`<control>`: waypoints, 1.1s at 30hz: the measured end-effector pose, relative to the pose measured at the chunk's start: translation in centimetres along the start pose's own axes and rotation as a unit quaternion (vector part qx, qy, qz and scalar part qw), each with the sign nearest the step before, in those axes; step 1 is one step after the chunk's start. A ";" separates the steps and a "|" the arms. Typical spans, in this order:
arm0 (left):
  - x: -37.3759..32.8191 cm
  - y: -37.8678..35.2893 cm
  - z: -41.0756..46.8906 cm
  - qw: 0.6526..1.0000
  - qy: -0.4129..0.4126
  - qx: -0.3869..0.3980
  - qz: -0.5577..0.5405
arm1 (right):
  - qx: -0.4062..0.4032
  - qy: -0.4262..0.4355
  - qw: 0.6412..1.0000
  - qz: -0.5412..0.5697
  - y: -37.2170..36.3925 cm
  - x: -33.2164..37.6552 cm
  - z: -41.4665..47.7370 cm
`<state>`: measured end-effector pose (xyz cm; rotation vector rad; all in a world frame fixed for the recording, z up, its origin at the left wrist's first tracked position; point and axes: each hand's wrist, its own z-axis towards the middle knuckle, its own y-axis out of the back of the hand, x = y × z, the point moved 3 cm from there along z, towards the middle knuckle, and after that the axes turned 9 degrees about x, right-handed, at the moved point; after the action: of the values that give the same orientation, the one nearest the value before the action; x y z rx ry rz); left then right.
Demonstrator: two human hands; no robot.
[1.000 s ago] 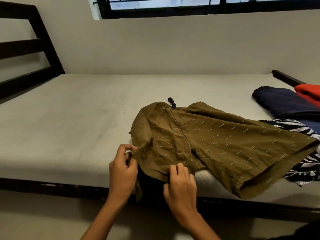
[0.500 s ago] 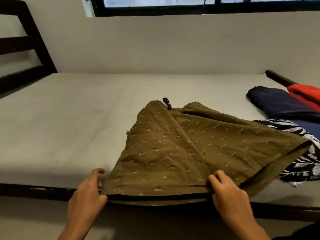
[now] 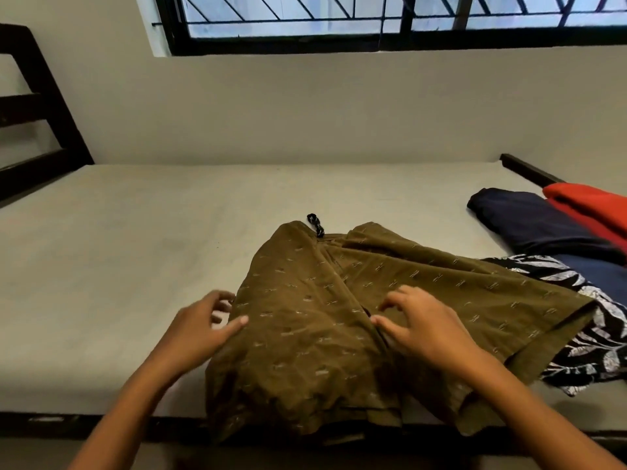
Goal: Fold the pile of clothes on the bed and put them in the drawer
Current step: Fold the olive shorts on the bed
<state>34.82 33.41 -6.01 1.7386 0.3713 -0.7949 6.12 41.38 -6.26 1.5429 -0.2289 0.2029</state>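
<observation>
- Left hand [image 3: 203,325]: fingers loose, grasping nothing; thumb tip touches the left edge of the olive shorts [image 3: 305,334].
- Shorts lie spread at the front edge of the mattress [image 3: 118,259], hem overhanging.
- Right hand [image 3: 422,329]: fingers splayed, tips pressing on the shorts, no grasp.
- Far right: navy garment [image 3: 529,225], red garment [image 3: 590,205], and black-and-white print cloth [image 3: 597,337] partly under the shorts.

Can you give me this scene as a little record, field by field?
garment: olive-brown patterned shorts, spread on the mattress, hem over the near edge
left hand: fingers spread at the shorts' left edge
right hand: fingertips on the shorts' middle
waiting: navy garment, red garment, black-and-white garment, at the right
drawer: not in view
</observation>
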 end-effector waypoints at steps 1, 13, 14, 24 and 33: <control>-1.8 0.4 1.6 1.000 -0.018 -0.012 -0.011 | -0.011 0.001 1.000 0.001 0.8 -0.4 1.7; -9.7 -0.9 25.7 0.986 -0.118 -0.016 0.114 | 0.030 0.010 0.999 0.008 2.8 -4.7 23.5; -9.8 -1.5 27.3 0.985 -0.118 0.002 0.127 | 0.046 0.010 0.999 0.006 2.4 -4.9 24.9; -5.5 -6.3 32.7 0.919 -0.093 0.136 0.357 | 0.244 -0.051 0.956 -0.152 -2.3 -7.1 29.3; -11.9 1.5 25.7 0.881 -0.245 0.061 0.400 | 0.210 -0.024 0.975 -0.067 9.1 -7.3 23.9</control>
<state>18.83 10.58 -0.48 1.5272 -0.7231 -0.6041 -3.81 17.74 0.91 1.9789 -0.1227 0.1102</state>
